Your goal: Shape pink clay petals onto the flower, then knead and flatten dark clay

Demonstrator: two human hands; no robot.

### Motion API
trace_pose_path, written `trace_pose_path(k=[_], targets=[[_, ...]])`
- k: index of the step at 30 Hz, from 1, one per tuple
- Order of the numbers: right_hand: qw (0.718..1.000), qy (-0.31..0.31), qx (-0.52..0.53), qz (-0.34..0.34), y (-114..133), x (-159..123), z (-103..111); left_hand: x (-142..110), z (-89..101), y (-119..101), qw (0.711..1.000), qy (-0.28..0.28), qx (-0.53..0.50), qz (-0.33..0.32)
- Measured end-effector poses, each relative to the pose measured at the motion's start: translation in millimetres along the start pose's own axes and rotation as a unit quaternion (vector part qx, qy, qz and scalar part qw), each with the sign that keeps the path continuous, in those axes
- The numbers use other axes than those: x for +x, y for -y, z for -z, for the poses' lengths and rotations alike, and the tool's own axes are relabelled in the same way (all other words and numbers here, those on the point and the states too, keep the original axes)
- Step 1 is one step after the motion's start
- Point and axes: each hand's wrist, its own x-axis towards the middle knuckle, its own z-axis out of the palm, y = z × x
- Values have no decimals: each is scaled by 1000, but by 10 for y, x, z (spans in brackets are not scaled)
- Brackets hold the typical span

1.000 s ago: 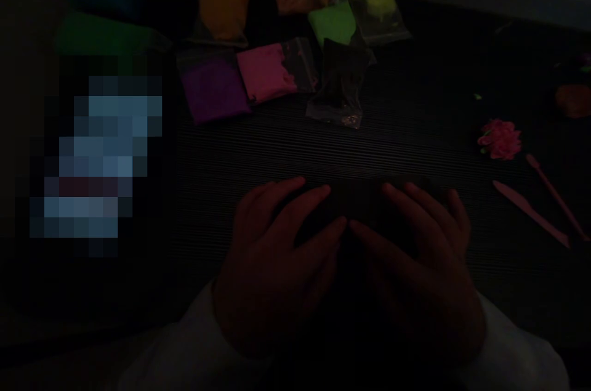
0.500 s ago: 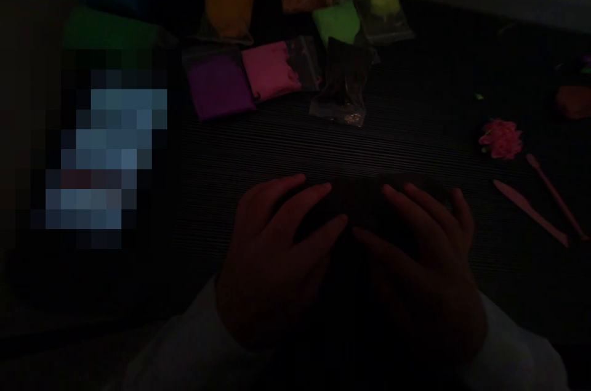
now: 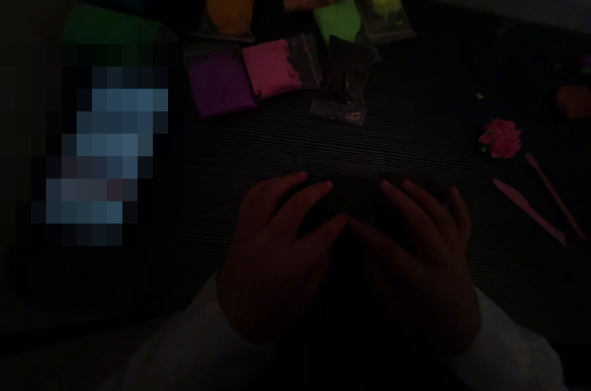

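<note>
The scene is very dim. Between my hands is a dark, low, wide object; its kind is too dark to make out. My left hand curves over its left part, fingers apart along the far side and thumb at the near edge. Over the right part, my right hand is bent the same way. The two thumb tips meet or nearly meet at the middle of the near edge. The undersides of both hands are hidden.
Beyond my hands lie bags of coloured clay: purple, pink, black, green and several others. A pink flower and two pink modelling tools lie right. A blurred-out bright screen stands left.
My right hand has shifted slightly left, bringing its thumb tip closer to my left thumb. My left hand has barely moved. The dark object stays between them.
</note>
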Motion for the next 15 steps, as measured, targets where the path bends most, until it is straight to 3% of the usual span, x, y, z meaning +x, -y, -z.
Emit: trace_pose_path(k=[8,15], targets=[[998,-47,28,-5,-4,-2,60,3,0,-18,1000,2,7,-8],[999,-33,14,-6,-13,9,25,14,-9,-32,1000,3,13,-12]])
